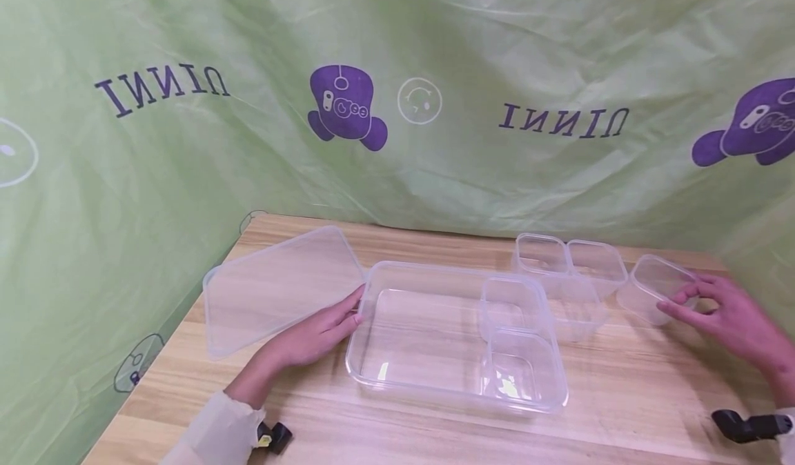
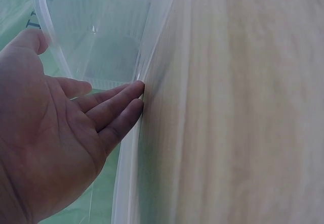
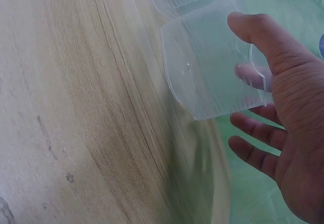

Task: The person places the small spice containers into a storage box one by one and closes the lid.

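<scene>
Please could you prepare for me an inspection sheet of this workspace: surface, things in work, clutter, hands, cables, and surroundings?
Surface: table, pale wood grain.
Things: big box, uncovered, two small boxes inside at its right end; more small ones stand beyond and to its right. Lid lies left of it.
Clutter: nothing seen.
Left hand: fingers extended, at the big box's left side.
Right hand: thumb and fingers around the rightmost box.
Cables: nothing seen.
Surroundings: green curtain with purple figures and lettering.
</scene>
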`<state>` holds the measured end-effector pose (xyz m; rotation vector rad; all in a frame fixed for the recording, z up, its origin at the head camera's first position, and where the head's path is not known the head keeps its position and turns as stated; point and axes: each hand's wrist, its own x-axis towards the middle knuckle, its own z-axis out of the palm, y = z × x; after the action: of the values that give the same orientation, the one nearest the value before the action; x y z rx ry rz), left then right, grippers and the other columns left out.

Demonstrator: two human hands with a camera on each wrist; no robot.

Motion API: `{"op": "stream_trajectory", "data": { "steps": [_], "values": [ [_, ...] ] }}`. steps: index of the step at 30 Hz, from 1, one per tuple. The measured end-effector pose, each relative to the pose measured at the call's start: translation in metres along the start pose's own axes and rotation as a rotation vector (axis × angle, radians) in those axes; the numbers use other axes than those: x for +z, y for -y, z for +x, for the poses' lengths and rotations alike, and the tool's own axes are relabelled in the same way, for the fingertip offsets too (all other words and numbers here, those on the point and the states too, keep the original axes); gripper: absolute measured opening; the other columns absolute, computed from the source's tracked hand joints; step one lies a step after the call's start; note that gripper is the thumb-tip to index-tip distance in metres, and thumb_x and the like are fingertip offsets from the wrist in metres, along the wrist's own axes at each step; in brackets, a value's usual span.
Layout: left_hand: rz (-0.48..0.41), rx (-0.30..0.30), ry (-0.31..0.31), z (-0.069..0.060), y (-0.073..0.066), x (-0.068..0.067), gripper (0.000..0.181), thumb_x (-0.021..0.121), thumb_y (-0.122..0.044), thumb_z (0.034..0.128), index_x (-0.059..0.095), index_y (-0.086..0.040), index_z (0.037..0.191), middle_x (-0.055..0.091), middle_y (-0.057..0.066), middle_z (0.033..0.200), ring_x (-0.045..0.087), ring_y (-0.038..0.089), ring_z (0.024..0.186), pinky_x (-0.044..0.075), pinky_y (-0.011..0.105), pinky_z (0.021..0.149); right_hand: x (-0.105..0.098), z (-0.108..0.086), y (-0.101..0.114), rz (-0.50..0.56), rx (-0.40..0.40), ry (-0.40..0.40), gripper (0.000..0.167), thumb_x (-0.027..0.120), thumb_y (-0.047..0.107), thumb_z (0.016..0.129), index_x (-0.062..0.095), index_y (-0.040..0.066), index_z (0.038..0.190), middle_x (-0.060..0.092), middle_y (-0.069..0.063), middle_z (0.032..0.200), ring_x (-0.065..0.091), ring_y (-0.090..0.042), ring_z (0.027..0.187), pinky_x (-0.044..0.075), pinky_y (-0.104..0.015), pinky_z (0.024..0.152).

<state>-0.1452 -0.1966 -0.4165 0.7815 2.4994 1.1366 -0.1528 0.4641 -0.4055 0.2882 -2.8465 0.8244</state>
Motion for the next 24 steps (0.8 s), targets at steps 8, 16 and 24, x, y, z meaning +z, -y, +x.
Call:
{"op": "stream_trajectory", "data": {
  "steps": [8, 16, 24],
  "values": [
    [0.002, -0.026, 0.0, -0.0012, -0.0014, -0.0004, 0.063, 0.038, -0.033, 0.114, 0.011, -0.012, 0.166, 0.011, 0.008, 0.17, 0.013, 0.027, 0.154, 0.017, 0.047, 0.123, -0.0012, -0.0019, 0.0005, -0.005, 0.02, -0.043, 0.025, 0.086, 0.02, 0.087, 0.065, 0.018, 0.075, 0.059, -0.017, 0.12, 0.036, 0.016, 0.101, 0.039, -0.014, 0.066],
    [-0.008, -0.013, -0.001, -0.0012, -0.0007, -0.0003, 0.062, 0.038, -0.032, 0.114, 0.01, -0.014, 0.167, 0.011, 0.006, 0.17, 0.013, 0.026, 0.154, 0.017, 0.047, 0.123, -0.0035, -0.0051, 0.0053, -0.052, 0.044, -0.043, 0.027, 0.084, 0.023, 0.089, 0.062, 0.015, 0.075, 0.06, -0.012, 0.122, 0.052, -0.027, 0.11, 0.043, -0.055, 0.074],
    [0.033, -0.002, 0.009, -0.0012, -0.005, 0.0006, 0.064, 0.033, -0.033, 0.1146, 0.005, -0.008, 0.166, 0.006, 0.012, 0.17, 0.011, 0.03, 0.155, 0.016, 0.048, 0.123, -0.0071, -0.0102, 0.0065, -0.034, 0.035, -0.079, 0.025, 0.085, 0.019, 0.087, 0.063, 0.012, 0.077, 0.067, -0.01, 0.123, 0.055, -0.023, 0.117, 0.035, -0.024, 0.078]
  ]
}}
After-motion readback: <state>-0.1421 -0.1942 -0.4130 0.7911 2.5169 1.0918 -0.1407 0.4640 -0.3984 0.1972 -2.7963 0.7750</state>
